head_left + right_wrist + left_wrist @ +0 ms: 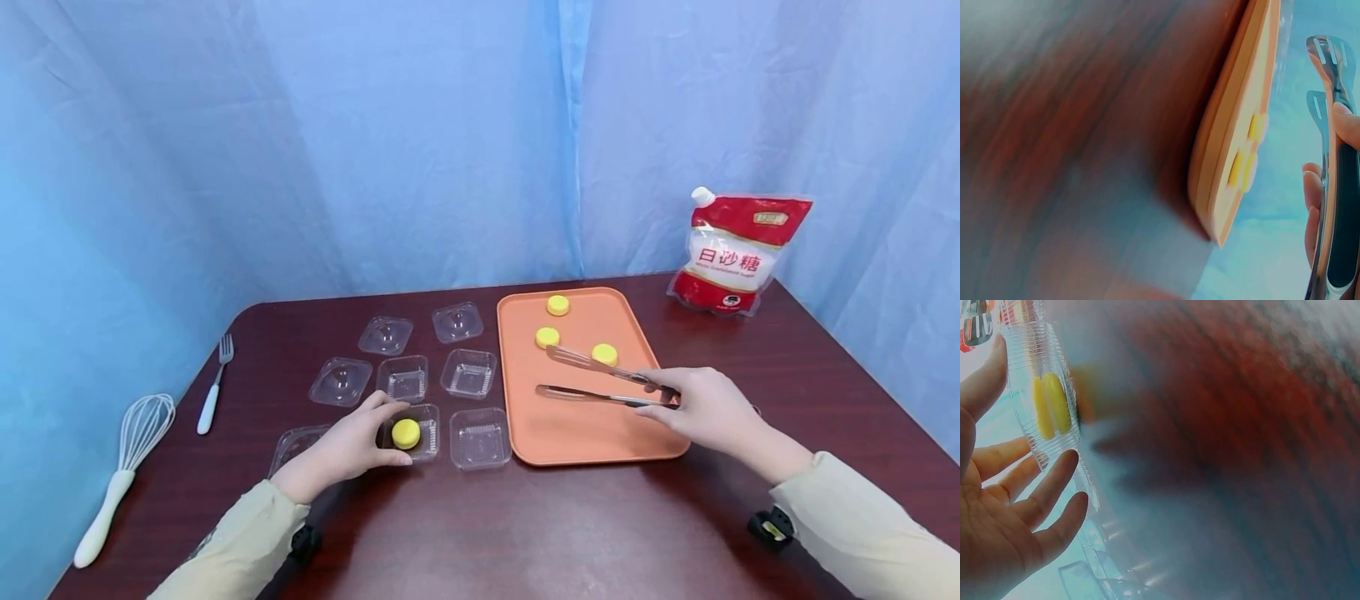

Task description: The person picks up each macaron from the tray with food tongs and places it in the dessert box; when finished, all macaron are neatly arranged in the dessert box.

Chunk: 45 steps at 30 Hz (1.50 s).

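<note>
My left hand (360, 440) spans a clear square plastic box (429, 423), thumb at the near side and fingers at the far side. Inside it lies a small round yellow piece (406, 433). The left wrist view has the thumb and fingertips right at the box's walls (1019, 400). With my right hand (701, 404) I grip metal tongs (600, 398) by their dark handles, over the orange tray (592, 442). The tongs' arms are spread apart with nothing between them. One slotted tip overlaps the tray near a yellow piece (547, 337); another yellow piece (604, 355) lies just beyond.
Other clear boxes (480, 439) stand left of the tray, with domed lids (386, 335) behind and beside them. A third yellow piece (557, 305) lies at the tray's far end. A sugar bag (723, 254) stands back right; a fork (213, 387) and whisk (123, 471) lie left.
</note>
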Tool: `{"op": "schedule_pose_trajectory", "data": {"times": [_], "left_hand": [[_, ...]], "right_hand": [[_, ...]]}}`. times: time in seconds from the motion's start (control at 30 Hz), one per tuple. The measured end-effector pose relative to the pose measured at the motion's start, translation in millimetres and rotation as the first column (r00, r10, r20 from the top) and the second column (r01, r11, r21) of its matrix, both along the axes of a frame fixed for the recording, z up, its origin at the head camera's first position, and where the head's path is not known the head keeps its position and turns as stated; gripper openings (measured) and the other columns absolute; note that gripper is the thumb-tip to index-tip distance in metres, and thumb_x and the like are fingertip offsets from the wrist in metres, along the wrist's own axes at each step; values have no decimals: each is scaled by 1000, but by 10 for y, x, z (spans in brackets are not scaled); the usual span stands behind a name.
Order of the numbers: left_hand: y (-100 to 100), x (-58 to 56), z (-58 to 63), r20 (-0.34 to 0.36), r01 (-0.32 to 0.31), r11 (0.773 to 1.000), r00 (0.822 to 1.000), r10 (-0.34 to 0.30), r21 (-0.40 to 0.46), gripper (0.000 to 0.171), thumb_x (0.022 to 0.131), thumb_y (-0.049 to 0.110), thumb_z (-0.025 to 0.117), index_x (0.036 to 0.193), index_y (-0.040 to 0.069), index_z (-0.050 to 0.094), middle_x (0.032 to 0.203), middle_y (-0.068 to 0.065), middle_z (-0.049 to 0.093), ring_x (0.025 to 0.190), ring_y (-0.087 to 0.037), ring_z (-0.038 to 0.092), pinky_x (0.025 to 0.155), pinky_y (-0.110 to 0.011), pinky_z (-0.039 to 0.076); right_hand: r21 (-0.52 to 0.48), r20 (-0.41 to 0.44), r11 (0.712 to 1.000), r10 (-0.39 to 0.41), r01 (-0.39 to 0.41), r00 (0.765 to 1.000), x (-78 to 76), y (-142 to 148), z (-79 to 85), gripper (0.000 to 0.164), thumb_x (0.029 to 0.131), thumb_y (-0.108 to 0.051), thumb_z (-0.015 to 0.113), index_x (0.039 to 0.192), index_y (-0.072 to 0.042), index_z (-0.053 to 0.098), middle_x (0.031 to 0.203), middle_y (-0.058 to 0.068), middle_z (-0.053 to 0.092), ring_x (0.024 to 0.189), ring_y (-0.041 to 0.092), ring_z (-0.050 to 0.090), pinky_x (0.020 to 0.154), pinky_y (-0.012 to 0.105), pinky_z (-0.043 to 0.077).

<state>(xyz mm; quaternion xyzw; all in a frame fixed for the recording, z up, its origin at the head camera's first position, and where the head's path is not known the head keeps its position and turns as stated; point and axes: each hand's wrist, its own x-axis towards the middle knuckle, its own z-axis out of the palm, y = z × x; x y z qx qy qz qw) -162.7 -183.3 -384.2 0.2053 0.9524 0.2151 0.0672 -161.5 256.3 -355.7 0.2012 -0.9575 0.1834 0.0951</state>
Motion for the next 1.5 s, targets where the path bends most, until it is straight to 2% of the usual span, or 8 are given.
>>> {"op": "schedule_pose_trajectory", "data": {"times": [0.2, 0.37, 0.67, 0.8, 1.2, 1.5], "left_hand": [[10, 10, 6, -22, 9, 999, 1000, -10, -52, 73, 72, 35, 82, 130, 1, 54, 114, -6, 52, 96, -18, 59, 88, -40, 52], [11, 23, 21, -45, 18, 996, 999, -22, -86, 72, 71, 35, 82, 128, 1, 55, 112, -6, 54, 96, -18, 61, 86, -39, 52], [15, 46, 26, -79, 38, 994, 996, -46, -101, 70, 74, 35, 80, 129, 0, 55, 115, -7, 55, 99, -20, 61, 88, -39, 51], [10, 51, 20, -77, 34, 995, 996, -41, -91, 69, 75, 35, 80, 129, 1, 55, 117, -7, 55, 102, -22, 60, 90, -41, 50], [-13, 64, 26, -134, 26, 995, 990, -39, -94, 68, 73, 36, 80, 127, 2, 58, 119, -10, 57, 105, -24, 60, 92, -43, 50], [-2, 48, 54, -225, -6, 994, 974, -18, -106, 65, 75, 37, 79, 126, 2, 59, 117, -10, 60, 103, -26, 62, 87, -44, 51]], "right_hand": [[17, -39, 1000, -11, 12, 999, -39, 154, -6, 31, 72, -22, 82, 98, -11, 70, 63, -10, 49, 53, 5, 39, 47, 21, 34], [41, -51, 999, -32, 34, 998, -80, 262, -9, 33, 72, -22, 82, 100, -10, 70, 63, -10, 50, 54, 6, 40, 47, 22, 36], [59, 36, 995, -87, 84, 996, -152, 403, 5, 36, 74, -25, 81, 103, -8, 69, 64, -7, 56, 56, 9, 45, 50, 25, 41], [72, 81, 992, -105, 99, 991, -187, 446, 1, 39, 74, -28, 80, 104, -7, 68, 65, -7, 57, 56, 9, 46, 51, 26, 43], [86, 175, 987, -152, 139, 973, -281, 505, -25, 42, 75, -28, 78, 107, -3, 67, 68, -3, 63, 57, 11, 50, 53, 32, 50], [90, 230, 983, -178, 161, 957, -307, 552, -74, 57, 76, -36, 77, 116, 3, 64, 79, 4, 69, 63, 12, 56, 62, 44, 55]]}}
